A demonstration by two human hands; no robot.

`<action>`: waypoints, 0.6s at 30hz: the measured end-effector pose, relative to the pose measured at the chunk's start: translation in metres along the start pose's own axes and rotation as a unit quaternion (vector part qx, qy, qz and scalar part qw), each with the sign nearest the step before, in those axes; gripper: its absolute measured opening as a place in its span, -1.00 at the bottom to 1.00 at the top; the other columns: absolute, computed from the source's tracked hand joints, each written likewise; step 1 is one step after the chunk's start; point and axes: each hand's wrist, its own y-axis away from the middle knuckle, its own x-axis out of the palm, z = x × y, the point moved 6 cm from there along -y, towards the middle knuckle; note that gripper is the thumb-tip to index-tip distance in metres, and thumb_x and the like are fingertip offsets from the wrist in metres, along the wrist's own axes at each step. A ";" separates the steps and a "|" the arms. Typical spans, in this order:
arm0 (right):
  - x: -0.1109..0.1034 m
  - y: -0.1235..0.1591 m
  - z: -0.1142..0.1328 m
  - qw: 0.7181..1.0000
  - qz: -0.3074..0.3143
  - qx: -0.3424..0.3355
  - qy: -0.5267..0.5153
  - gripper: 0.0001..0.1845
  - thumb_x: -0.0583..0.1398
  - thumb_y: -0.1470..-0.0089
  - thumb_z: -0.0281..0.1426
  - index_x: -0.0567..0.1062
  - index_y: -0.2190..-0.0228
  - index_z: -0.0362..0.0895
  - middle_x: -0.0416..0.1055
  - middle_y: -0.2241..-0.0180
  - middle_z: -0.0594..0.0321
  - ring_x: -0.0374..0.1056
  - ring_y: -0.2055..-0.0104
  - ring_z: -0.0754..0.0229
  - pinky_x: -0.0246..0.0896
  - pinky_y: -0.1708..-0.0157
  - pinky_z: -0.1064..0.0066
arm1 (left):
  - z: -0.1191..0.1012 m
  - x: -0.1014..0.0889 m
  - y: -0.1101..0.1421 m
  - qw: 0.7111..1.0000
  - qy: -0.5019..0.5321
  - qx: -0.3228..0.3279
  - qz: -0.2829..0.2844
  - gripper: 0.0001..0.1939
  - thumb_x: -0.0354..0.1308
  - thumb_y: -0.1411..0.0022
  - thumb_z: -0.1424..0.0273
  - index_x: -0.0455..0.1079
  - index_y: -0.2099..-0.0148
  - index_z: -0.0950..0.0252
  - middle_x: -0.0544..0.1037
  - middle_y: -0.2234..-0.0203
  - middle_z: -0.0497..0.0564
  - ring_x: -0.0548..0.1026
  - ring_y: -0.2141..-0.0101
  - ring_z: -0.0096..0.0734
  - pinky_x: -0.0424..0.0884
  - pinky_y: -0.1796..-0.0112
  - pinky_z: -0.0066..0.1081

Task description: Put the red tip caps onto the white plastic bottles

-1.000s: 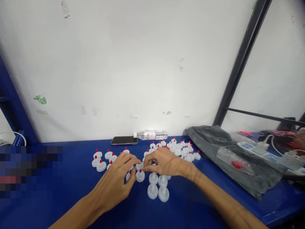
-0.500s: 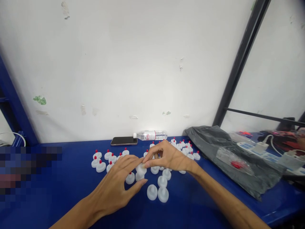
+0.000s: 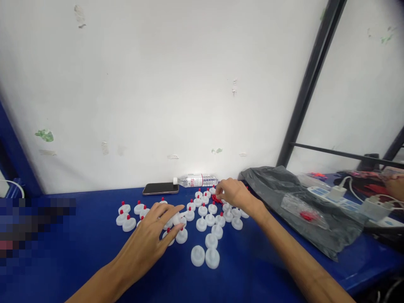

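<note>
Several white plastic caps (image 3: 202, 223), some with red tips, stand scattered on the blue table (image 3: 78, 261). My left hand (image 3: 151, 240) hovers low over the caps in the middle, thumb and fingers closed on one white cap (image 3: 177, 219). My right hand (image 3: 232, 192) reaches to the far side of the cluster, its fingertips pinched at a small heap of loose red tips (image 3: 216, 198). Two plain white caps (image 3: 205, 256) lie nearest to me.
A dark phone (image 3: 160, 188) and a lying water bottle (image 3: 195, 180) rest by the white wall. A grey plastic bag (image 3: 303, 210) with a clear pouch of red parts (image 3: 307, 215) lies right. White power strips with cables (image 3: 350, 202) sit far right, beside another person's hand (image 3: 396, 185).
My right hand left the cap it shared with my left and moved back and right to the red tips. My left hand keeps the white cap and shifted slightly left.
</note>
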 end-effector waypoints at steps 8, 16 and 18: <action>0.030 -0.012 -0.006 0.999 0.028 0.009 0.018 -0.86 0.32 0.03 -0.50 0.69 0.40 -0.07 0.62 0.34 0.10 0.53 0.24 0.02 0.21 0.31 0.39 | 0.002 0.003 0.002 1.000 -0.017 0.014 0.001 -0.62 0.08 -0.40 0.21 0.41 -0.20 0.12 0.56 0.04 0.07 0.48 -0.01 -0.13 0.52 0.02 -0.18; 0.018 -0.008 -0.001 0.998 0.000 -0.027 -0.056 -0.89 0.24 -0.13 -0.46 0.61 0.33 -0.13 0.62 0.30 0.12 0.54 0.28 0.10 0.25 0.30 0.42 | 0.002 0.005 0.003 1.000 -0.015 0.008 0.014 -0.64 0.06 -0.41 0.23 0.40 -0.20 0.11 0.54 0.03 0.07 0.47 -0.02 -0.12 0.51 0.03 -0.18; 0.011 -0.006 0.005 0.995 -0.008 -0.048 -0.091 -0.85 0.17 -0.24 -0.40 0.56 0.22 -0.12 0.61 0.27 0.19 0.52 0.37 0.23 0.28 0.31 0.46 | 0.004 0.005 0.004 1.000 -0.016 0.001 0.012 -0.62 0.08 -0.40 0.24 0.37 -0.22 0.10 0.53 0.02 0.07 0.47 -0.01 -0.11 0.50 0.02 -0.16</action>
